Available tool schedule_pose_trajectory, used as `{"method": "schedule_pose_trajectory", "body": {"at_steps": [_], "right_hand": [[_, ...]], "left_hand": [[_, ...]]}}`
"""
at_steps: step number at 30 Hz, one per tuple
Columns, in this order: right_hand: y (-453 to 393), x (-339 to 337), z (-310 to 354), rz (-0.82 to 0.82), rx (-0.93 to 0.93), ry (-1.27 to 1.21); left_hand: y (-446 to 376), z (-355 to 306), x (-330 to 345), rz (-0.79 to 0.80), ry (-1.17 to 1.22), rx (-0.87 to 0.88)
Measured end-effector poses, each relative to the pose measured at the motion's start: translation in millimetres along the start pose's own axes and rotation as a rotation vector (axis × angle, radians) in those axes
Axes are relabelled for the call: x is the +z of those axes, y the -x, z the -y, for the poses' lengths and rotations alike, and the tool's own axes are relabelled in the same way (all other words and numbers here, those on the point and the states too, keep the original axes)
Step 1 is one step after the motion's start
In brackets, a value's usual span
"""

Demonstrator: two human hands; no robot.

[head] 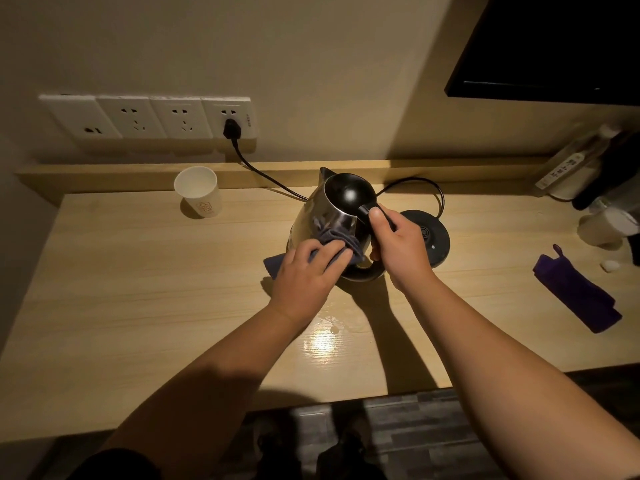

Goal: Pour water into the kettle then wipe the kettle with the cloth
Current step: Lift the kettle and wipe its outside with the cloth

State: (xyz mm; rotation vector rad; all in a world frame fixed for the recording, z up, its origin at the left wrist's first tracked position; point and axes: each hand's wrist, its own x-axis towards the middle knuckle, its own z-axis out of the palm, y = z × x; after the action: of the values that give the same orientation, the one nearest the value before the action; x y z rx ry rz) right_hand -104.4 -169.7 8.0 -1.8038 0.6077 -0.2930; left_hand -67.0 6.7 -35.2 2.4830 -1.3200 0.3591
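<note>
A steel kettle [325, 216] with a shut black lid stands on the wooden desk [138, 306], tilted to the left, off its round black base [431, 237]. My right hand [398, 244] grips the kettle's black handle. My left hand [308, 271] presses a grey cloth [332, 239] against the kettle's near side; one cloth corner lies on the desk. A white paper cup [199, 195] stands upright at the back left.
A cord runs from the base to a wall socket [230, 123] behind the desk. A folded purple cloth [575, 296] lies at the right. Bottles and packets crowd the far right corner [602, 188]. A wet patch [329, 327] glistens near the front edge.
</note>
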Motion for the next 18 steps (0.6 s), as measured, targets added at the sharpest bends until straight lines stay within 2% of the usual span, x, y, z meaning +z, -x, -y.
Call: {"method": "schedule_pose_trajectory", "body": {"at_steps": [11,15,18], "right_hand": [[-4,-3,-4,-0.023,0.040,-0.021],[-3,-3,-3,-0.030,0.049,-0.037],[-6,-7,0,-0.042,0.063,-0.040]], "left_hand": [[36,17,18,0.255,-0.008,-0.064],[43,26,17,0.269,-0.005,-0.164],[38,37,14,0.249,-0.003,-0.305]]}}
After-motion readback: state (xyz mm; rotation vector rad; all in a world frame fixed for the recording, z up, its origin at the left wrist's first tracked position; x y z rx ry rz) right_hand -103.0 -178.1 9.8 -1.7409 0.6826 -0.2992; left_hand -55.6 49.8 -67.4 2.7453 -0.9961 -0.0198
